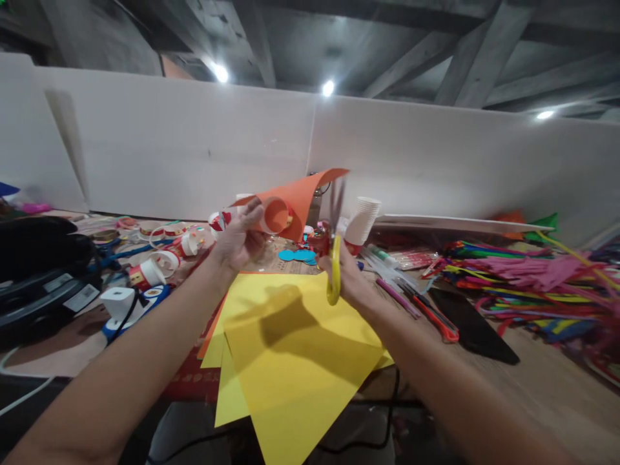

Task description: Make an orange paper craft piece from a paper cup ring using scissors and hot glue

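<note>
My left hand (245, 236) is closed on a sheet of orange paper (300, 197), raised above the table and curling up at its right end. A round orange shape (276, 216) shows against the paper beside my fingers; I cannot tell if it is separate. My right hand (346, 268) grips scissors by their yellow handle (333, 274), blades pointing up and blurred, at the right end of the orange paper. Below both hands lie overlapping yellow sheets (300, 361), with shadows of my hands on them. Several blue paper discs (298, 256) lie just behind the sheets.
Stacked white paper cups (363, 223) stand behind my right hand. To the right are a box cutter (436, 316), a black phone (477, 326) and colourful pipe cleaners (527, 271). At left are a white charger (117, 302), decorated cups (146, 274) and a black object (43, 284).
</note>
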Action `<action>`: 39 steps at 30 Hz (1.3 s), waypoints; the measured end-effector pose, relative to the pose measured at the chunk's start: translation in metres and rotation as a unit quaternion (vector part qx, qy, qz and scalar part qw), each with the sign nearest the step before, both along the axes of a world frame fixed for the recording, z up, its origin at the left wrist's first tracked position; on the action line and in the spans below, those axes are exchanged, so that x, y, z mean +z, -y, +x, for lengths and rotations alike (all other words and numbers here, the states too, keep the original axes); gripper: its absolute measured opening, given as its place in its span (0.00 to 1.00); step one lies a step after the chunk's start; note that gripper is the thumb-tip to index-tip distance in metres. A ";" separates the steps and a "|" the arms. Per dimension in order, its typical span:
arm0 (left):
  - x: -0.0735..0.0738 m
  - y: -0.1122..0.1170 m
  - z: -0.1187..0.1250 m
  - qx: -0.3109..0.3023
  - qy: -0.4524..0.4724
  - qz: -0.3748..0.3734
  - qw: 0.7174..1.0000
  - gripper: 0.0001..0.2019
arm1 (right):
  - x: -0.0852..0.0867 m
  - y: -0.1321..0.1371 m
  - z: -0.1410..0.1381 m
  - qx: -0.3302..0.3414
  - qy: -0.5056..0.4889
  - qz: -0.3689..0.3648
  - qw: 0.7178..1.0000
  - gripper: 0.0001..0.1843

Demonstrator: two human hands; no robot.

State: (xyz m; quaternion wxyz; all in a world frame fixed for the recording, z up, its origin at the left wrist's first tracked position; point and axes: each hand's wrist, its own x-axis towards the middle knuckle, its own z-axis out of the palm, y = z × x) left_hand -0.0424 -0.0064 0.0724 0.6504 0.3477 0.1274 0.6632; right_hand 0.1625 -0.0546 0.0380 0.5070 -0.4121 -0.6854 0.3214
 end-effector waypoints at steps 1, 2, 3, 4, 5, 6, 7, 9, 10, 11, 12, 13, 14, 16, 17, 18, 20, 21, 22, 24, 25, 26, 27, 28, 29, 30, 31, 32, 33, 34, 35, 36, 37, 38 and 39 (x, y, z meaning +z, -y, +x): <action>-0.007 -0.001 0.004 -0.013 -0.011 -0.010 1.000 0.13 | -0.006 0.000 -0.002 -0.007 0.001 0.004 1.000 0.38; -0.013 -0.002 0.008 -0.025 -0.019 -0.019 0.999 0.13 | -0.011 0.000 -0.003 -0.013 -0.013 0.005 1.000 0.38; -0.019 -0.003 0.011 -0.035 -0.027 -0.027 0.999 0.12 | -0.015 -0.001 -0.004 -0.021 -0.037 0.004 0.999 0.38; -0.024 -0.004 0.014 -0.037 -0.031 -0.037 0.998 0.12 | -0.019 -0.001 -0.004 -0.025 -0.058 -0.003 0.998 0.36; -0.028 -0.004 0.016 -0.036 -0.033 -0.048 0.998 0.11 | -0.022 -0.002 -0.004 -0.030 -0.075 -0.015 0.997 0.32; -0.030 -0.005 0.019 -0.033 -0.034 -0.058 0.997 0.11 | -0.024 -0.002 -0.002 -0.036 -0.087 -0.032 0.995 0.28; -0.031 -0.005 0.021 -0.030 -0.036 -0.066 0.997 0.10 | -0.026 -0.003 -0.001 -0.037 -0.096 -0.052 0.993 0.24; -0.030 -0.005 0.027 -0.033 -0.038 -0.070 0.996 0.09 | -0.028 -0.003 0.002 -0.022 -0.111 -0.091 0.989 0.21; -0.029 -0.005 0.029 -0.038 -0.039 -0.066 0.996 0.08 | -0.029 -0.004 0.003 -0.008 -0.118 -0.105 0.987 0.21; -0.028 -0.004 0.032 -0.046 -0.041 -0.059 0.996 0.07 | -0.029 -0.004 0.005 0.007 -0.123 -0.112 0.986 0.21; -0.027 -0.004 0.035 -0.056 -0.045 -0.053 0.996 0.06 | -0.029 -0.003 0.005 0.017 -0.127 -0.113 0.985 0.20; -0.026 -0.003 0.037 -0.067 -0.050 -0.049 0.995 0.05 | -0.028 -0.003 0.006 0.023 -0.130 -0.112 0.985 0.19; -0.026 -0.002 0.039 -0.078 -0.057 -0.046 0.994 0.05 | -0.027 -0.003 0.007 0.024 -0.132 -0.110 0.985 0.19; -0.026 -0.001 0.041 -0.097 -0.070 -0.040 0.992 0.06 | -0.025 -0.003 0.007 0.022 -0.136 -0.114 0.984 0.18; -0.026 -0.002 0.042 -0.101 -0.071 -0.034 0.992 0.07 | -0.024 -0.003 0.008 0.021 -0.137 -0.120 0.983 0.17; -0.026 -0.002 0.042 -0.101 -0.070 -0.026 0.992 0.06 | -0.024 -0.002 0.008 0.019 -0.137 -0.127 0.982 0.17; -0.025 -0.005 0.042 -0.087 -0.060 -0.004 0.994 0.06 | -0.023 -0.002 0.007 0.017 -0.140 -0.133 0.981 0.18; -0.024 -0.006 0.041 -0.074 -0.054 0.007 0.996 0.06 | -0.023 -0.001 0.006 0.016 -0.138 -0.134 0.981 0.18; -0.023 -0.008 0.042 -0.061 -0.050 0.018 0.997 0.07 | -0.022 0.000 0.005 0.014 -0.135 -0.135 0.982 0.18; -0.021 -0.013 0.042 -0.033 -0.045 0.044 0.997 0.10 | -0.022 0.003 0.004 0.011 -0.124 -0.137 0.983 0.19; -0.020 -0.015 0.042 -0.021 -0.046 0.057 0.997 0.12 | -0.021 0.004 0.003 0.011 -0.119 -0.135 0.984 0.19; -0.019 -0.018 0.043 -0.010 -0.048 0.071 0.996 0.14 | -0.020 0.006 0.002 0.012 -0.114 -0.132 0.985 0.19; -0.018 -0.021 0.043 0.002 -0.049 0.085 0.995 0.15 | -0.020 0.007 0.002 0.014 -0.110 -0.127 0.986 0.19; -0.018 -0.023 0.043 0.012 -0.050 0.098 0.994 0.16 | -0.019 0.008 0.001 0.015 -0.105 -0.122 0.987 0.18; -0.018 -0.025 0.043 0.020 -0.050 0.109 0.993 0.18 | -0.019 0.009 0.001 0.014 -0.098 -0.119 0.988 0.18; -0.019 -0.027 0.043 0.024 -0.049 0.117 0.992 0.19 | -0.020 0.009 0.001 0.011 -0.090 -0.120 0.989 0.18; -0.020 -0.028 0.042 0.029 -0.049 0.122 0.991 0.20 | -0.020 0.009 0.002 0.006 -0.080 -0.123 0.989 0.18; -0.021 -0.028 0.042 0.031 -0.048 0.123 0.991 0.21 | -0.021 0.008 0.002 0.002 -0.072 -0.126 0.989 0.18; -0.022 -0.028 0.041 0.033 -0.049 0.121 0.991 0.21 | -0.022 0.008 0.003 -0.001 -0.066 -0.128 0.990 0.18; -0.023 -0.028 0.041 0.034 -0.050 0.118 0.991 0.22 | -0.024 0.007 0.003 -0.001 -0.061 -0.128 0.990 0.17; -0.024 -0.027 0.040 0.034 -0.050 0.114 0.992 0.22 | -0.025 0.006 0.003 -0.001 -0.059 -0.126 0.990 0.17; -0.025 -0.026 0.040 0.033 -0.050 0.111 0.992 0.23 | -0.027 0.006 0.003 -0.001 -0.058 -0.125 0.990 0.17; -0.026 -0.024 0.040 0.032 -0.048 0.108 0.992 0.23 | -0.028 0.005 0.004 -0.002 -0.059 -0.124 0.990 0.16; -0.026 -0.022 0.040 0.031 -0.047 0.105 0.993 0.23 | -0.029 0.005 0.004 -0.003 -0.059 -0.127 0.990 0.16; -0.026 -0.021 0.040 0.031 -0.047 0.102 0.993 0.22 | -0.030 0.005 0.004 -0.005 -0.056 -0.131 0.990 0.16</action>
